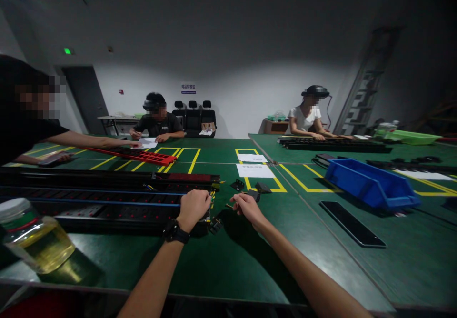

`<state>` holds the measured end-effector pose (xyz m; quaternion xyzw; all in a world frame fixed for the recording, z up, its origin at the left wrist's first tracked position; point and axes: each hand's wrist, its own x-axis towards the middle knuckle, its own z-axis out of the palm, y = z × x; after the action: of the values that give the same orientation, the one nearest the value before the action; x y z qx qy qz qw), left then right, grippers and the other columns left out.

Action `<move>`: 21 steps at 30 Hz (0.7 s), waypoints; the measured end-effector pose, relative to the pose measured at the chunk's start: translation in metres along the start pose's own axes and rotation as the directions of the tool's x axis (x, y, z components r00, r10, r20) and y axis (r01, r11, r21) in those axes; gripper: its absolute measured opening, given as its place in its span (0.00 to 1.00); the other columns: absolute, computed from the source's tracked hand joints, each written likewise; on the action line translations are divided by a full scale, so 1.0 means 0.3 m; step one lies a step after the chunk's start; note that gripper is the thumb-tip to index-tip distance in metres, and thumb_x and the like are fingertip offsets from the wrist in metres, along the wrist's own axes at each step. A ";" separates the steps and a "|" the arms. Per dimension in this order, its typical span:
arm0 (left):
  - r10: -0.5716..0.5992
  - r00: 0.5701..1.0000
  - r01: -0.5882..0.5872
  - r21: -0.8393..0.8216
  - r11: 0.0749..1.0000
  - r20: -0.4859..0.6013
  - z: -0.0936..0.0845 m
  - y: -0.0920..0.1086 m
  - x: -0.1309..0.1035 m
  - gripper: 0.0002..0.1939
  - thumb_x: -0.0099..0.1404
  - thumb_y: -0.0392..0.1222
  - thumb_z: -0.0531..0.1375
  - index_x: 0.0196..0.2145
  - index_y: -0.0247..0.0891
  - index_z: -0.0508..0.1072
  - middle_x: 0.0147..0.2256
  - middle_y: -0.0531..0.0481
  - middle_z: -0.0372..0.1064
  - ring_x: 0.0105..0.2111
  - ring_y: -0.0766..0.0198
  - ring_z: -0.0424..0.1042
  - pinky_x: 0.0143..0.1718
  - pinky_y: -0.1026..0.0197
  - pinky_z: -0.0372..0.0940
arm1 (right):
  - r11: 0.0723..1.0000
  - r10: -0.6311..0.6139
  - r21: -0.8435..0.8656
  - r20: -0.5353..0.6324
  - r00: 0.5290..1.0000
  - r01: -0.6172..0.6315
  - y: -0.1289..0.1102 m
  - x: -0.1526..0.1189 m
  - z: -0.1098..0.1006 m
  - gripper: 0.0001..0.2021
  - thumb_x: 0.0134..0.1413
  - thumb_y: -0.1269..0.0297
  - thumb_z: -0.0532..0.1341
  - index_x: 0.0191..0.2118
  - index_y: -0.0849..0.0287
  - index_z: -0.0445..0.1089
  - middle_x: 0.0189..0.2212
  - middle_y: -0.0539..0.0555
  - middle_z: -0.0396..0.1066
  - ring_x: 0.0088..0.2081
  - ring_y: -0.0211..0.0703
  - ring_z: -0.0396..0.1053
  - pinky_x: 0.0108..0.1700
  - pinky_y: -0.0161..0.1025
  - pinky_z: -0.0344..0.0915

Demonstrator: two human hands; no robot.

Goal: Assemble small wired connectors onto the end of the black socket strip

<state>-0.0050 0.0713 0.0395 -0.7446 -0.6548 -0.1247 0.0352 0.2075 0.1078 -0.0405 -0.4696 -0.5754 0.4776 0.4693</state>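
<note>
My left hand (194, 207), a dark watch on its wrist, is closed at the right end of a long black rail assembly (135, 209) with rows of red dots and a blue strip. Its fingertips are hidden, and I cannot make out what is in them. To the right, my right hand (247, 207) is closed in a pinch above the green table. A small thin brass-coloured piece (229, 205) sticks out from its fingers. Small black parts (263, 188) lie just beyond this hand, and a small black bracket (215, 225) sits by the rail's end.
A bottle of yellow liquid (43, 237) stands front left. On the right are a phone (352, 223) and a blue bin (371, 184). Paper sheets (255, 171) lie mid-table. One person reaches by a red frame (153, 157); two others sit across.
</note>
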 end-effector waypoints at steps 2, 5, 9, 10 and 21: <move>0.007 1.000 -0.007 0.014 1.000 -0.004 0.004 0.006 -0.002 0.17 0.75 0.47 0.53 0.37 0.41 0.81 0.39 0.42 0.81 0.43 0.53 0.80 0.43 0.58 0.67 | 1.000 0.023 0.012 -0.006 1.000 -0.023 -0.003 -0.002 0.003 0.19 0.57 0.46 0.60 0.32 0.59 0.73 0.20 0.49 0.71 0.19 0.35 0.63 0.23 0.33 0.58; -0.005 1.000 0.005 0.020 1.000 0.000 0.005 0.009 -0.002 0.18 0.75 0.47 0.53 0.37 0.41 0.81 0.38 0.42 0.81 0.42 0.52 0.80 0.43 0.57 0.67 | 1.000 0.020 0.009 -0.002 1.000 -0.020 -0.008 -0.005 0.006 0.18 0.58 0.47 0.60 0.31 0.59 0.73 0.20 0.49 0.71 0.20 0.35 0.63 0.24 0.32 0.59; -0.017 1.000 0.017 0.018 1.000 0.003 0.009 0.012 -0.001 0.18 0.75 0.48 0.53 0.38 0.41 0.81 0.38 0.42 0.81 0.41 0.52 0.80 0.42 0.57 0.68 | 1.000 0.008 -0.017 0.016 1.000 -0.007 -0.009 -0.007 0.005 0.17 0.57 0.49 0.60 0.31 0.59 0.73 0.20 0.49 0.71 0.19 0.35 0.62 0.24 0.33 0.58; -0.003 1.000 0.003 0.015 1.000 0.008 0.012 0.013 -0.001 0.18 0.75 0.48 0.53 0.38 0.41 0.81 0.38 0.42 0.81 0.41 0.52 0.80 0.42 0.57 0.68 | 1.000 0.003 -0.025 0.020 1.000 -0.003 -0.009 -0.007 0.004 0.17 0.57 0.49 0.60 0.31 0.59 0.73 0.20 0.50 0.71 0.19 0.35 0.62 0.24 0.33 0.58; 0.089 0.996 -0.088 -0.059 0.994 0.004 0.029 0.014 -0.022 0.14 0.74 0.47 0.54 0.42 0.43 0.80 0.40 0.44 0.80 0.45 0.55 0.78 0.44 0.60 0.67 | 0.996 -0.009 -0.085 0.021 1.000 0.011 -0.007 -0.008 -0.002 0.19 0.55 0.46 0.60 0.30 0.59 0.74 0.20 0.49 0.70 0.19 0.36 0.61 0.23 0.34 0.57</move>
<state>-0.0004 0.0663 0.0301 -0.7740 -0.6173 -0.1397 0.0164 0.2081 0.1054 -0.0385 -0.4813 -0.6024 0.4551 0.4454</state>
